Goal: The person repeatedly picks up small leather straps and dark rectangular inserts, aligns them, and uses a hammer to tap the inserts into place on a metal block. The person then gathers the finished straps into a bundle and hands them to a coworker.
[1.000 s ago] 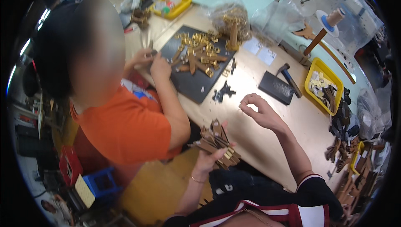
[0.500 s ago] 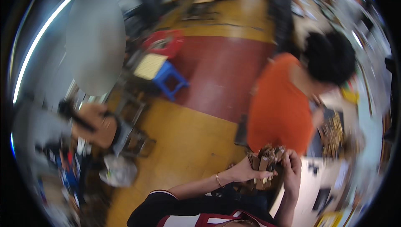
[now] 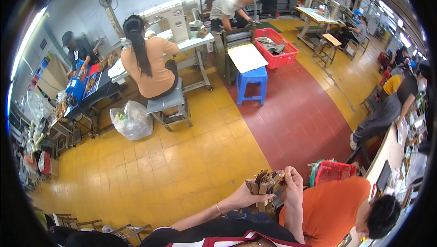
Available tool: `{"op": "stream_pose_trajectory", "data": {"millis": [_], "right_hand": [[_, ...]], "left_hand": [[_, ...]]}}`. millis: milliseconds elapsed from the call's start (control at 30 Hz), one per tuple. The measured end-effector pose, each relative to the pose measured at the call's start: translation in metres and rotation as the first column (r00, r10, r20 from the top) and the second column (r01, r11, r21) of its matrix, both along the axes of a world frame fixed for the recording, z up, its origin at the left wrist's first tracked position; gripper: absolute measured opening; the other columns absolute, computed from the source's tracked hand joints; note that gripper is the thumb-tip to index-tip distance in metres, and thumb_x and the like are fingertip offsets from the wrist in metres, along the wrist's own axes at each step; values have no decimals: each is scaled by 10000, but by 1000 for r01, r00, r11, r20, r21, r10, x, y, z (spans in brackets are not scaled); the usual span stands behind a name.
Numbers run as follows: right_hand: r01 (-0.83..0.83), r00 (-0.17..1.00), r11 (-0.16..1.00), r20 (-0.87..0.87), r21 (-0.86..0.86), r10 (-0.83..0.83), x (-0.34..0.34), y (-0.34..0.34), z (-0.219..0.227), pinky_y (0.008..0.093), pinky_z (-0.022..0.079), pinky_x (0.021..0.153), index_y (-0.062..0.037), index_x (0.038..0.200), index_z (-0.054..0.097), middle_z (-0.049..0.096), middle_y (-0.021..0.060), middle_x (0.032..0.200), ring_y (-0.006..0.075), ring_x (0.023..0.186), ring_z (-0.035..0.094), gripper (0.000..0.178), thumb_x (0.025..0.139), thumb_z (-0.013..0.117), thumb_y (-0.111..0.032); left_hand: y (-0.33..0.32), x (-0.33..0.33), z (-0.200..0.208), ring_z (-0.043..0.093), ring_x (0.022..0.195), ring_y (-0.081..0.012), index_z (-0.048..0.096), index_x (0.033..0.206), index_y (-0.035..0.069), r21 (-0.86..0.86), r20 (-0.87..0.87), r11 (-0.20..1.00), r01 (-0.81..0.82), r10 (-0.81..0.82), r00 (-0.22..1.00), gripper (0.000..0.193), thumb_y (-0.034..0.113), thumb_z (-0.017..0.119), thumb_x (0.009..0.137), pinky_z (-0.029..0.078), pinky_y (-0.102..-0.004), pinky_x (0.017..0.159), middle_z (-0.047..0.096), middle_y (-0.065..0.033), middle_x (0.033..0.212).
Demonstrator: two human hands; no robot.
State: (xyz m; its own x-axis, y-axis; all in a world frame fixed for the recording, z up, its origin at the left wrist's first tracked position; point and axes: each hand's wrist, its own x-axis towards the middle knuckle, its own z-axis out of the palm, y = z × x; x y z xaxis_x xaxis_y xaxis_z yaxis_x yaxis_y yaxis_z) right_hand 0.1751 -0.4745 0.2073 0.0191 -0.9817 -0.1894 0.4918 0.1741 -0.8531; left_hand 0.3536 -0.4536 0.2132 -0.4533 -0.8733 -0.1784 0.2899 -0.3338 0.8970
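In front of my body, my left hand (image 3: 246,196) is closed around a bundle of flat brown strips (image 3: 263,187). Their ends stick up unevenly above its fingers, and the thumb lies across the front. My right hand (image 3: 293,185) is raised at the right side of the bundle, with thumb and fingers pinched on the end of a brown strip. The lower part of the bundle is partly hidden by my left hand. What the strips are made of, I cannot tell.
Close on my right bends a person in an orange top (image 3: 334,206), beside a red basket (image 3: 336,172). Ahead are a blue stool (image 3: 251,83), a red crate (image 3: 291,57) and a white plastic bag (image 3: 133,122). Another person (image 3: 150,67) sits at a sewing machine (image 3: 176,22).
My view has swung to the left, and the orange-topped person now appears lower in it. The bundle stays in my left hand, with my right hand still at its side.
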Motion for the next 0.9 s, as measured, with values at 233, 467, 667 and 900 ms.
{"op": "stream_pose_trajectory", "data": {"millis": [233,467,667,900], "right_hand": [[-184,983,975,14,125,184,30,-143,-17,214,434,732,-72,1015,587,614,5,901,77,793,545,161,1042,516,-214],[-627,765,770,-280,-120,580,81,-307,-6,234,470,747,14,1113,677,652,25,1021,75,874,582,233,955,661,-157],[-670,721,731,-351,-132,597,145,-422,-1,237,483,721,15,991,745,683,36,917,80,849,605,160,852,763,-62],[-498,842,844,-344,-200,416,239,-556,-30,218,464,682,8,900,685,674,17,889,46,784,577,84,921,691,-73]], "left_hand": [[-93,24,-12,635,820,-105,649,1105,8,-168,228,978,-127,164,960,330,34,776,802,531,-268,737,632,-28,1077],[-246,95,-6,686,916,-158,607,1222,17,-118,286,967,-226,251,925,431,95,768,830,558,-317,834,707,-59,1026],[-342,147,9,675,1038,-183,593,1235,-14,22,38,931,-365,364,931,428,70,753,848,551,-325,881,675,-82,1117],[-475,246,-18,688,1005,-189,552,1295,-45,-72,16,911,-406,408,913,454,-25,691,864,559,-319,855,670,-90,1131]]}}
